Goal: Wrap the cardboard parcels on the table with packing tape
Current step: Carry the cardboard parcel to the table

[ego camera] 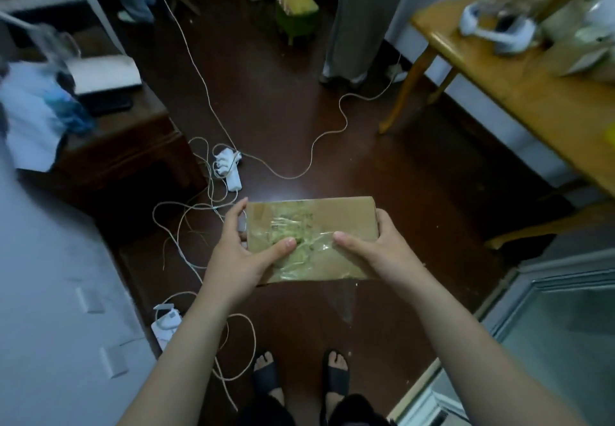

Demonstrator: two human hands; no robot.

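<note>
**Both hands on one parcel, held over the floor**

Head view: the left hand (233,252) gripped the parcel (332,222) at its left end, thumb flat on top, fingers curled round the edge. The right hand (376,249) clasped the right end the same way. One parcel, two hands, shiny tape (299,239) wrinkled across its top. It hung above the dark floor (416,175), well apart from the table (499,69) at upper right, where blurred boxes (579,56) could not be counted. Between the table's edge and a dark cabinet (126,146) lay open floor, one white power strip (233,179) on it.
</note>
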